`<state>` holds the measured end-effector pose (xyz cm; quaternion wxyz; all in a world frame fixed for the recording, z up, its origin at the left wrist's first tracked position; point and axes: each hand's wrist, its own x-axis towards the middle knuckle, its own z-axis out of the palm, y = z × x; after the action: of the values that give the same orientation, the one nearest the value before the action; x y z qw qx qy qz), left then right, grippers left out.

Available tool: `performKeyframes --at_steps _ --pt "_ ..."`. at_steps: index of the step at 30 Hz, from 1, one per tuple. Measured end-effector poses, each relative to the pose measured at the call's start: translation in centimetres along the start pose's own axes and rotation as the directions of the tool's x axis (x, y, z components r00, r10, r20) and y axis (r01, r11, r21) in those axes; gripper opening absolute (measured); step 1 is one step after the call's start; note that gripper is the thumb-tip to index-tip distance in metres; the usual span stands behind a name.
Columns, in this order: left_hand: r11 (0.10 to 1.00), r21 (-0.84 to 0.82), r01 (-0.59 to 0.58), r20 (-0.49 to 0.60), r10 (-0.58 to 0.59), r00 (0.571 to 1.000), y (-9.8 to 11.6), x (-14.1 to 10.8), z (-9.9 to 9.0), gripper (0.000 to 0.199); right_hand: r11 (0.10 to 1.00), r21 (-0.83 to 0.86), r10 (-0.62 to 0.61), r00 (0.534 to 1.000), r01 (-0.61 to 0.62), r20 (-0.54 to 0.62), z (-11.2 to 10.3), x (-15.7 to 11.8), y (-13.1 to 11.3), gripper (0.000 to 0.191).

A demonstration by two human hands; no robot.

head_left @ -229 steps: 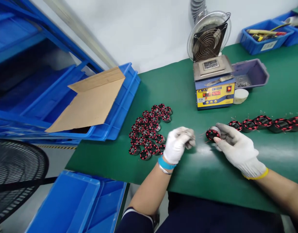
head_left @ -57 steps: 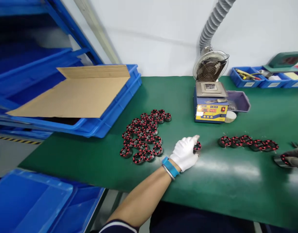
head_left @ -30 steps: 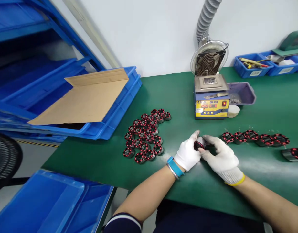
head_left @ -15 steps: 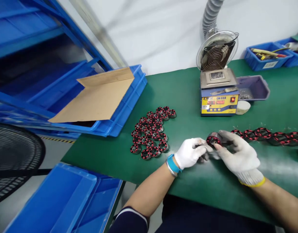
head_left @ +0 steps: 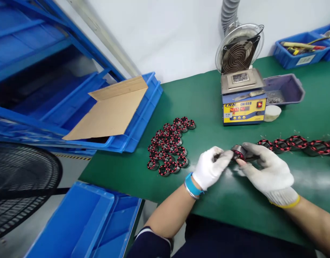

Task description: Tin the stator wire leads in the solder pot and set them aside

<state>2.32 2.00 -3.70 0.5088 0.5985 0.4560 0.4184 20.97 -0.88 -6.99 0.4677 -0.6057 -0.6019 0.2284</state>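
Observation:
My right hand [head_left: 272, 170], in a white glove with a yellow cuff edge, grips a motor stator [head_left: 237, 152] between thumb and fingers just above the bench. The stator is a dark ring with red-and-black windings, its wound face tilted towards me. My left hand [head_left: 212, 166], also gloved, is closed in a pinch with its fingertips against the stator's left edge; whatever lies between them is hidden. Several similar stators [head_left: 169, 147] stand grouped left of my hands. A row of stators [head_left: 297, 142] with thin wire ends sticking up runs to the right.
A solder pot [head_left: 242, 111] with a lit display stands on the green bench [head_left: 197, 96], below an exhaust duct [head_left: 229, 16]. Beside it are a purple-grey tray [head_left: 296, 89] and a blue tool bin [head_left: 296, 57]. Cardboard [head_left: 113, 111] covers blue crates at left, near a black fan [head_left: 22, 186].
My left fingertips have moved up from below the stator to its edge. The stator has tipped slightly in my right hand. The view has shifted a little.

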Motion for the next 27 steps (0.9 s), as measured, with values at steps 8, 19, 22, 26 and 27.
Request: performKeyframes --at_steps 8,19,22,26,27 --pt "0.986 -0.109 -0.122 -0.207 0.098 0.974 0.3 -0.7 -0.5 0.037 0.999 -0.005 0.044 0.999 -0.045 -0.006 0.0 0.0 0.2 0.052" --pt "0.958 0.035 -0.283 -0.035 0.284 0.958 0.9 -2.2 0.5 0.023 0.986 0.09 0.146 0.986 -0.139 -0.082 0.0 0.8 -0.3 0.052" --pt "0.966 -0.051 -0.254 -0.259 0.233 0.938 0.0 -2.2 0.4 0.034 0.98 0.136 0.166 0.978 -0.148 -0.128 -0.2 0.8 -0.4 0.054" --pt "0.979 -0.101 -0.175 -0.272 0.142 0.952 -1.2 -1.6 0.9 0.039 0.986 0.134 0.122 0.982 -0.103 -0.146 -1.0 1.5 -1.0 0.052" --pt "0.982 -0.094 -0.165 -0.232 0.139 0.963 -1.4 -1.4 1.1 0.039 0.988 0.126 0.108 0.984 -0.09 -0.142 -1.4 2.1 -1.2 0.051"
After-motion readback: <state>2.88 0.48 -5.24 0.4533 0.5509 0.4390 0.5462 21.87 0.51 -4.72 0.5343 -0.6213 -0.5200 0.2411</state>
